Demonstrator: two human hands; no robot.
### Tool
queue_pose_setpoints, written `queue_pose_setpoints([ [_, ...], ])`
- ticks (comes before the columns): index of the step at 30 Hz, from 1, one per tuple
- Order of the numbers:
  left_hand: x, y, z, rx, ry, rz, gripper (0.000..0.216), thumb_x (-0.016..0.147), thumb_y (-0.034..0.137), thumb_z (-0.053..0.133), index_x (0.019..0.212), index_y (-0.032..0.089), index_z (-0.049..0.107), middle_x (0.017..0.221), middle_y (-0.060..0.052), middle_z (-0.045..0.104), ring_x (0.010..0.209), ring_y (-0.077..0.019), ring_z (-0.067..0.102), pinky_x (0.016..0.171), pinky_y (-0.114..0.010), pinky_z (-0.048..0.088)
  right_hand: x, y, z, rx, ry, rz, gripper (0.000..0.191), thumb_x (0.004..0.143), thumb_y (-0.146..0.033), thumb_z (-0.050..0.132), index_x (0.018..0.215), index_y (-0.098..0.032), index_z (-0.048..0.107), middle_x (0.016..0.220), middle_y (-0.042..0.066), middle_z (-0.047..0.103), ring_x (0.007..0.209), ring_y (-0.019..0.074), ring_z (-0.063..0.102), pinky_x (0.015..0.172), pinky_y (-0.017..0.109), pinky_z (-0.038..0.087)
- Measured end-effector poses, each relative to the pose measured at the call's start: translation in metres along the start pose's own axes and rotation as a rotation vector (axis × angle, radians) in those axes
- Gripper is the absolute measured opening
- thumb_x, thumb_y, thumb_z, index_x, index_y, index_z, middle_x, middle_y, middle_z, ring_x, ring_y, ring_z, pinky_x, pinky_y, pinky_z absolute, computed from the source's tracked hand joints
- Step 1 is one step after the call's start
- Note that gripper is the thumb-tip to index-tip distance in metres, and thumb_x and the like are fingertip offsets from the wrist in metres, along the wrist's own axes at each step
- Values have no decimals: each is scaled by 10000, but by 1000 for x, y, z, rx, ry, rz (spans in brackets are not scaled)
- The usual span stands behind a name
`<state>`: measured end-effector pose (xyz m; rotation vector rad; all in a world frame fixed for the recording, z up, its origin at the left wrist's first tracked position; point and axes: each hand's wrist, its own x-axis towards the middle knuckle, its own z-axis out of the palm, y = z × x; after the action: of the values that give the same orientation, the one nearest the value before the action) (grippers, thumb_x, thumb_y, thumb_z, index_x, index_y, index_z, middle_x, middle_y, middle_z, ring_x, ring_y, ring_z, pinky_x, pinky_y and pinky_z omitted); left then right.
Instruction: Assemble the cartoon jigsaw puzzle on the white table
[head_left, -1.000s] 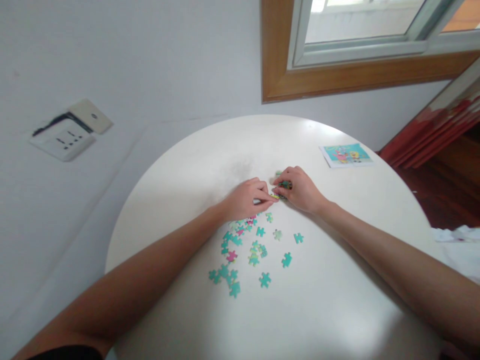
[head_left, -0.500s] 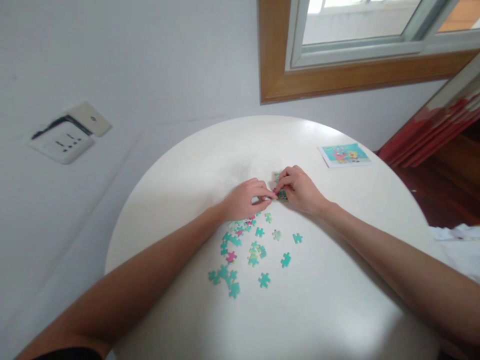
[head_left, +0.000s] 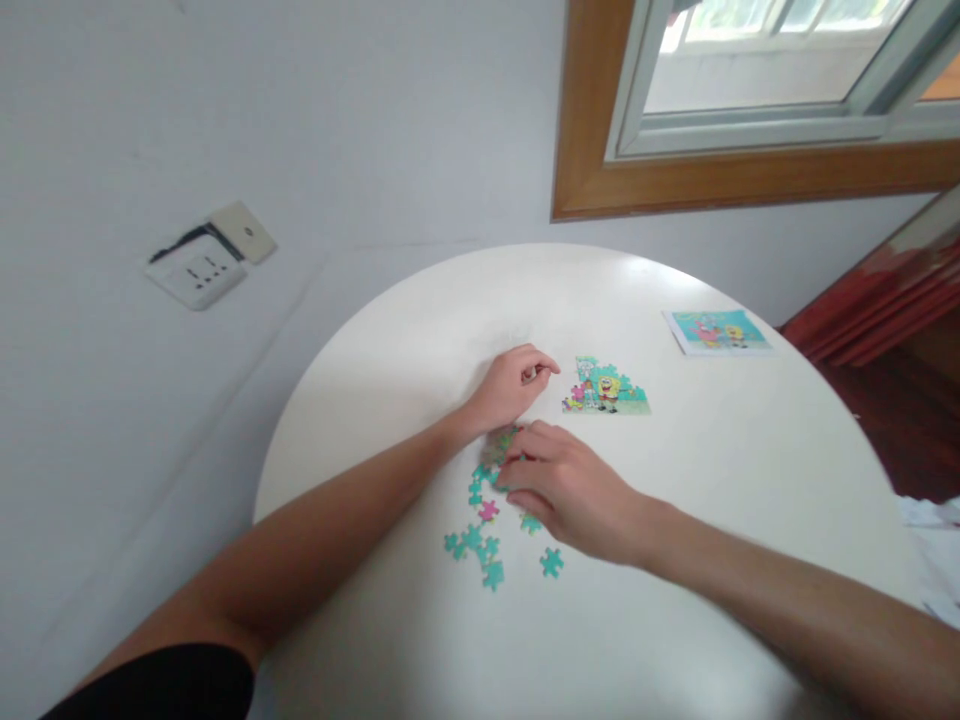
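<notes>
My left hand [head_left: 517, 384] rests on the table left of a partly joined jigsaw puzzle [head_left: 611, 392], apart from it. Its index finger stretches towards the puzzle, the other fingers are loosely curled, and I see nothing in it. The joined part shows a yellow square cartoon figure on teal. My right hand [head_left: 566, 485] hangs over the loose jigsaw pieces [head_left: 472, 537], fingers bent and thumb apart, covering some of them. Whether its fingertips touch a piece is hidden. Most loose pieces are teal; one pink piece [head_left: 488, 511] lies left of the right thumb.
A picture card [head_left: 720, 332] with cartoon figures lies at the back right of the round white table [head_left: 420, 330]. The wall carries a socket [head_left: 199, 268] on the left and a wood-framed window [head_left: 592, 190] on the right. A red curtain [head_left: 840, 310] hangs beyond.
My right hand has moved from the joined puzzle down and left to the loose pieces, uncovering the puzzle. My left hand has drawn slightly away from it. The view has shifted left.
</notes>
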<state>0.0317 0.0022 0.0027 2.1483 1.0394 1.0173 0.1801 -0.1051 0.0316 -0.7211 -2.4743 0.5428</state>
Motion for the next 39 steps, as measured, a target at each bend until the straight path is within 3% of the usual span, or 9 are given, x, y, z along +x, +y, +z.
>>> queue_pose_setpoints([
  [5, 0, 0, 2, 13, -9, -10, 214, 865, 70, 553, 893, 161, 745, 825, -16, 632, 696, -109, 518, 658, -239, 416, 1, -8, 19, -52, -173, -83, 155, 991, -207, 545, 988, -178, 697, 1016, 75, 643, 989, 213, 528, 883, 346, 432],
  [11, 0, -2, 3, 11, -18, 16, 215, 863, 54, 558, 885, 159, 743, 819, -6, 616, 684, -100, 508, 656, -243, 408, 3, -7, 17, -114, -207, -70, 185, 1007, -297, 532, 993, -164, 659, 1028, 80, 621, 1008, 231, 511, 908, 371, 427],
  [21, 0, -1, 2, 59, -42, 11, 212, 868, 74, 562, 889, 172, 749, 820, -13, 619, 701, -112, 512, 667, -250, 417, 3, -7, 11, -142, -275, -97, 24, 934, -150, 587, 957, -152, 594, 1035, 102, 616, 974, 231, 500, 858, 367, 403],
  [25, 0, -1, 1, 54, -41, 15, 214, 864, 74, 555, 888, 167, 746, 840, -21, 637, 701, -110, 519, 679, -251, 422, 5, -2, 7, 82, -255, -123, 134, 937, -79, 511, 879, -184, 571, 883, 37, 621, 919, 185, 525, 875, 339, 393],
  [28, 0, -1, 0, 52, -51, 13, 214, 863, 81, 553, 900, 168, 745, 854, -24, 646, 716, -114, 532, 686, -246, 428, 7, 4, -1, 218, -162, -70, 169, 921, -66, 496, 835, -200, 554, 803, -2, 602, 828, 155, 532, 833, 312, 399],
  [32, 1, -3, -1, 40, -74, 15, 209, 878, 105, 548, 906, 173, 744, 870, -27, 648, 736, -118, 550, 700, -240, 442, 7, 15, -12, 210, 4, 49, 116, 918, -106, 533, 881, -199, 592, 857, 7, 647, 834, 157, 554, 813, 316, 401],
  [39, 3, -7, 0, -48, -10, -53, 194, 889, 143, 558, 916, 164, 749, 895, -34, 683, 760, -124, 583, 722, -254, 450, 5, 7, -2, 115, -2, 7, 146, 975, -171, 532, 1016, -184, 671, 1007, 71, 688, 971, 203, 597, 872, 349, 443],
])
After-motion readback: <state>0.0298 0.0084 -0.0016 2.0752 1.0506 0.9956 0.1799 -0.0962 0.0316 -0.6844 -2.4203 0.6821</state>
